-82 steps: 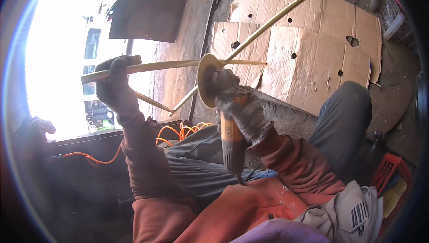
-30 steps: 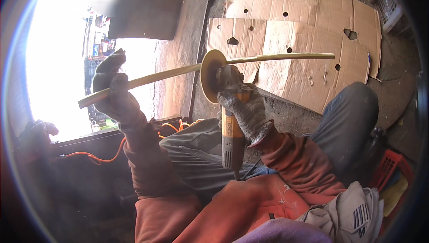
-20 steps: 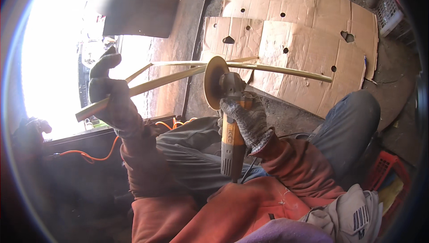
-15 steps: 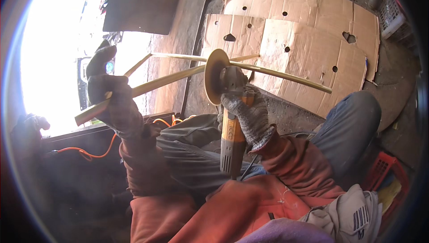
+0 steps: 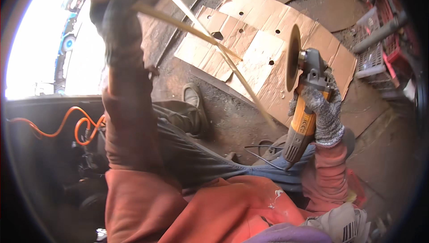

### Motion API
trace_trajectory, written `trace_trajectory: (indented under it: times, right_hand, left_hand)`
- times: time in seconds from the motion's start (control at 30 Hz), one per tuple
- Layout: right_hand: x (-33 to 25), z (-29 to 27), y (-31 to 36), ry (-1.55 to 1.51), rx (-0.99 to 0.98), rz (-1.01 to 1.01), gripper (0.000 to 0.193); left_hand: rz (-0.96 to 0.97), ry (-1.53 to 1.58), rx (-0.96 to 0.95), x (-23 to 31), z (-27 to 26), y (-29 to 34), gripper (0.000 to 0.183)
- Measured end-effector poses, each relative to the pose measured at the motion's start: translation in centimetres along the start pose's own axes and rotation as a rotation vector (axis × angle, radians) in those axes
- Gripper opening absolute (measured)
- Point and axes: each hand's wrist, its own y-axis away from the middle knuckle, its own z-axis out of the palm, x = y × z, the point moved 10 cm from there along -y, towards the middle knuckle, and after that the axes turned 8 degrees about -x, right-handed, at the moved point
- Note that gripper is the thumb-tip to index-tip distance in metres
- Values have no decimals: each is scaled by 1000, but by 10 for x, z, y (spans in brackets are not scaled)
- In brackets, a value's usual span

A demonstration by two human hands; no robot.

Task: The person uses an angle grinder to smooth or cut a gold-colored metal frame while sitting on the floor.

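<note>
My left hand [image 5: 118,12], in a dark glove, is raised at the upper left and closed round a frame of thin yellowish bars [image 5: 190,29]. Shadow and blur hide part of its fingers. The bars reach out to the right and cross over the cardboard. Over on the right, my right hand [image 5: 325,109], in a grey knit glove, is wrapped round the body of a yellow and black angle grinder [image 5: 300,129]. Its thin round disc [image 5: 292,57] stands nearly edge-on to me, apart from the bars.
Flattened cardboard [image 5: 308,42] with holes lies on the dirty floor. Plastic crates [image 5: 373,48] stand at the far right, a grey pipe [image 5: 380,33] across them. An orange hose [image 5: 62,129] coils at the left. A black cable [image 5: 263,151] hangs by my blue-trousered leg [image 5: 277,171].
The grinder has moved right, away from the bars its disc was beside. My left hand has gone up and away with the frame, which has swung round. My view has shifted too.
</note>
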Motion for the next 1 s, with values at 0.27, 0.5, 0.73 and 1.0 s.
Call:
trace_trajectory:
  times: [0.27,0.5,0.73,1.0]
  right_hand:
    - [18,75,-15,1021,-474,253,77]
    - [73,104,-2,1649,-745,50,94]
    - [70,131,-29,1632,-628,351,98]
    - [47,118,-82,1479,-464,174,97]
  left_hand:
    - [-2,21,100,3,65,-28,11]
    - [75,69,3,36,91,-23,16]
    - [87,86,-17,34,82,-20,15]
    - [16,153,-8,17,74,-20,14]
